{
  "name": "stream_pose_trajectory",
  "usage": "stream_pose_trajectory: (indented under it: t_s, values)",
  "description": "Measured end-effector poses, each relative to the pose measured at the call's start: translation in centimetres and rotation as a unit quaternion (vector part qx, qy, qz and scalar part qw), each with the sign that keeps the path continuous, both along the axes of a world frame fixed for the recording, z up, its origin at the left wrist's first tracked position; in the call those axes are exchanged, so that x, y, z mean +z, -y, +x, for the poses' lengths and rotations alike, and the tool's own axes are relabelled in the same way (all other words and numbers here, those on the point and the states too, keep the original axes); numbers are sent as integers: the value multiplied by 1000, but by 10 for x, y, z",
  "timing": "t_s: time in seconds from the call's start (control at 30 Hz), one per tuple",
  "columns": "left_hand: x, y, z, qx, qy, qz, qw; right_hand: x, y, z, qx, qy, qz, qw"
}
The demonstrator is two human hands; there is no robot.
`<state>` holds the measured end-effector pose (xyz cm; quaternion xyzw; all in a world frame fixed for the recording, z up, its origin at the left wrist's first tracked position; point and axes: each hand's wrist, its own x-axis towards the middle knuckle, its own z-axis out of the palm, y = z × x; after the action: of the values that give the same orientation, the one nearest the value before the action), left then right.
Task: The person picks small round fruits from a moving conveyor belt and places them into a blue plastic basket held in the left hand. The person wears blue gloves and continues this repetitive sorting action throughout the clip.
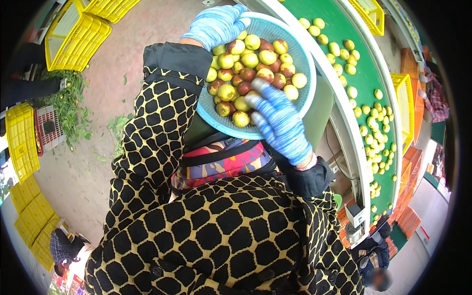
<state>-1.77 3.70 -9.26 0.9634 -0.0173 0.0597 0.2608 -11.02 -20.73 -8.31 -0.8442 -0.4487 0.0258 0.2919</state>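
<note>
A light-blue plastic mesh basket rests on my lap, filled with yellow-green and reddish-brown fruit that look like jujubes. At the basket's far left rim, my left hand in a blue striped knit glove grips the edge. My right hand, gloved the same way, reaches over the near right rim. Its fingers are apart and blurred over the fruit, and I see nothing held in them. The palm side is hidden from view.
Right of the basket runs a green conveyor belt with white rails, carrying loose jujubes. Yellow crates and leaf litter lie at left. Orange crates line the belt's far side. Other people are around the edges.
</note>
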Motion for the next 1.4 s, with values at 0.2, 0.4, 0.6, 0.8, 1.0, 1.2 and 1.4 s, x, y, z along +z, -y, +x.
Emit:
stream_pose_trajectory:
  t_s: [0.2, 0.4, 0.6, 0.8, 1.0, 1.2, 1.4]
  values:
    - [15, 3, -12, 31, -31, 40, 998, -5, 4, -1, 32, 3, 72, 997]
    - [4, 0, -13, 7, 27, 51, 998, 5, -19, 41, -55, 18, 100, 993]
    - [0, -6, -21, 20, 47, 30, 998, 9, -9, 43, -51, -2, -5, 999]
    - [4, -11, -15, 7, 22, -12, 1000, 14, -23, 52, -70, -50, -44, 995]
    - [-7, -47, 21, 27, -67, -15, 997, 16, -100, 112, 84, -11, -337, 938]
    - [-24, -56, 34, 30, -62, 3, 998, -2, -123, 119, 169, 103, -409, 891]
    - [-22, -57, 42, 15, -64, -4, 998, 14, -101, 130, 79, -169, -228, 956]
